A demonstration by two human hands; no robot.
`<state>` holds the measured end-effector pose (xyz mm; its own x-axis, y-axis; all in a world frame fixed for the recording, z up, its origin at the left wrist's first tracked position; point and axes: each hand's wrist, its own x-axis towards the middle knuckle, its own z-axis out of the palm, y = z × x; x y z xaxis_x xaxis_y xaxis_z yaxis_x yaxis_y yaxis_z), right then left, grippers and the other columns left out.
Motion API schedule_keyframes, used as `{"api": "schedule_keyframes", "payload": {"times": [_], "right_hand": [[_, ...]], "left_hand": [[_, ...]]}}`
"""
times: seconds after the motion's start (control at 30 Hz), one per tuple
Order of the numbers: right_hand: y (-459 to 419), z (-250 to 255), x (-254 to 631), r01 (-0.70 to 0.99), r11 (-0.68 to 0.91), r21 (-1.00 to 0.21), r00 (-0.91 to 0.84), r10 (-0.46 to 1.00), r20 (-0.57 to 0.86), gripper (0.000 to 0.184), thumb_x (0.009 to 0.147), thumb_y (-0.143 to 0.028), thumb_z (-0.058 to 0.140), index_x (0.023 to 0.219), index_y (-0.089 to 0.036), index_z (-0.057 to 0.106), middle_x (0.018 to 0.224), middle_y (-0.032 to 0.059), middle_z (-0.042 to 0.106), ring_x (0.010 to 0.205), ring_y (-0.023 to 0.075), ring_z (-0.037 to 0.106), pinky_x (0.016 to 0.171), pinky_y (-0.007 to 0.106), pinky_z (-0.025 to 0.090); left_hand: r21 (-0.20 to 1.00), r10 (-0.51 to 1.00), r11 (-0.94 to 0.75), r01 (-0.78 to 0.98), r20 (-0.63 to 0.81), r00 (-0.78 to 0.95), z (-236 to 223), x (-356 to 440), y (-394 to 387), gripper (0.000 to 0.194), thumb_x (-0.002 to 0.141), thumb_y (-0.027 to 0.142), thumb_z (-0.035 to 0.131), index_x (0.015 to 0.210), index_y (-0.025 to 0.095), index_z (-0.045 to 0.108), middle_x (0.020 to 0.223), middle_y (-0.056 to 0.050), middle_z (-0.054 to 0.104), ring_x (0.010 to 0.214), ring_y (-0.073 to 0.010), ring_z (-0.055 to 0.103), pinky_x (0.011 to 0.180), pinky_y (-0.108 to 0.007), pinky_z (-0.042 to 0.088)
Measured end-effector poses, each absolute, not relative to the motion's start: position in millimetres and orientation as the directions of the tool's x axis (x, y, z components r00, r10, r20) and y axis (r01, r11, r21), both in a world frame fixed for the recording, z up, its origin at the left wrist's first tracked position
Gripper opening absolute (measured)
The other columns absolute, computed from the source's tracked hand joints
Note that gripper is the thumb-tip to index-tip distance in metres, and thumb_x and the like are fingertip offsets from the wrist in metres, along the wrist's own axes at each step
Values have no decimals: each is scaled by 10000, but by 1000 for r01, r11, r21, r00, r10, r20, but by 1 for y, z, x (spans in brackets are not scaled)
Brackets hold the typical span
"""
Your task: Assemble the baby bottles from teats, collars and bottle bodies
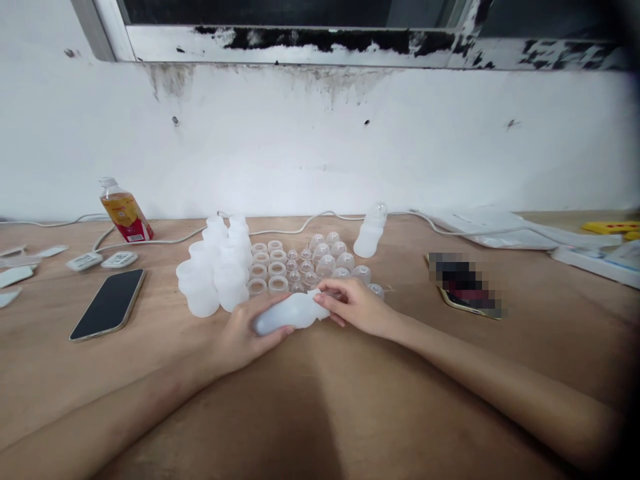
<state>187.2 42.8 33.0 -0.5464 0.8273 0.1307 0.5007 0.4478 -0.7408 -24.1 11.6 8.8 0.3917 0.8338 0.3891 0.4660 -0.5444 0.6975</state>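
Observation:
A milky white baby bottle [287, 315] lies tilted sideways above the table's near middle. My left hand [249, 328] is wrapped round its base end. The fingers of my right hand [353, 305] close on its neck end; whether a separate ring sits there I cannot tell. Just beyond my hands stand several matching bottle bodies [203, 283], rows of screw rings [257, 270], small clear nipples [306, 267] and clear domed caps [326, 265]. My right fingers hide part of the nearest caps. Farther back, one bottle with a clear cap [370, 230] stands upright.
On the wooden table [380, 413], a dark phone [107, 303] lies left and another phone [463, 287] right. A drink bottle [125, 210] stands near the wall beside white adapters [119, 259]. A white cable [320, 217] runs along the back; plastic bags [493, 230] lie back right.

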Motion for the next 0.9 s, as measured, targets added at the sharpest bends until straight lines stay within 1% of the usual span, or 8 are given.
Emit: {"api": "schedule_keyframes", "payload": {"times": [0.07,0.13,0.2,0.23,0.47,0.6,0.77,0.9], "right_hand": [[42,35,188,505,483,-715,-561,813,154,298,813,-393,402,898,-162,570,571,-7,548,483,85,480,481,207,377],[43,38,191,471,560,-682,-595,772,223,322,778,-373,471,1044,-199,522,856,43,598,684,125,545,528,211,411],[45,40,194,418,644,-640,-641,709,294,439,736,-337,535,1155,-242,447,1095,56,522,836,156,532,544,215,430],[46,40,195,390,679,-622,-667,674,318,467,729,-314,545,1177,-254,430,1132,53,501,863,162,523,544,216,435],[46,31,194,405,740,-537,-652,646,397,401,744,-275,528,1140,-251,471,1030,48,554,627,106,504,517,229,434],[40,28,193,452,759,-469,-655,639,403,405,760,-292,510,1155,-237,440,974,57,568,593,111,494,560,256,429],[33,28,190,502,673,-544,-616,719,322,353,776,-339,474,1090,-179,445,773,39,572,514,101,458,492,235,387],[30,30,184,524,524,-672,-526,819,228,276,802,-374,418,964,-161,488,652,15,548,517,106,477,474,225,363]], "left_hand": [[693,830,-551,465,396,393,8,-24,12,401,727,333,538,1104,206,491,1092,-37,571,989,-188,522,864,-319,405],[705,844,-529,472,380,377,9,-24,12,405,728,339,537,1104,197,492,1089,-41,572,980,-189,527,853,-314,410],[728,867,-490,480,351,353,10,-24,13,410,731,350,532,1103,183,496,1090,-47,574,980,-195,525,850,-315,410],[739,879,-469,484,336,338,11,-24,13,410,732,358,529,1100,178,500,1091,-50,574,984,-200,523,853,-320,407],[769,892,-433,470,291,346,10,-26,15,405,728,376,523,1083,182,516,1081,-53,580,974,-213,523,856,-341,402],[756,879,-462,464,319,355,6,-27,16,413,720,373,536,1090,190,513,1095,-53,572,985,-213,518,872,-351,393],[731,854,-505,460,346,388,3,-28,15,410,725,364,539,1097,197,499,1084,-50,573,982,-201,521,862,-344,404],[624,803,-594,509,418,424,4,-28,9,406,748,343,519,1128,211,460,1082,-44,555,978,-186,515,852,-317,407]]}}
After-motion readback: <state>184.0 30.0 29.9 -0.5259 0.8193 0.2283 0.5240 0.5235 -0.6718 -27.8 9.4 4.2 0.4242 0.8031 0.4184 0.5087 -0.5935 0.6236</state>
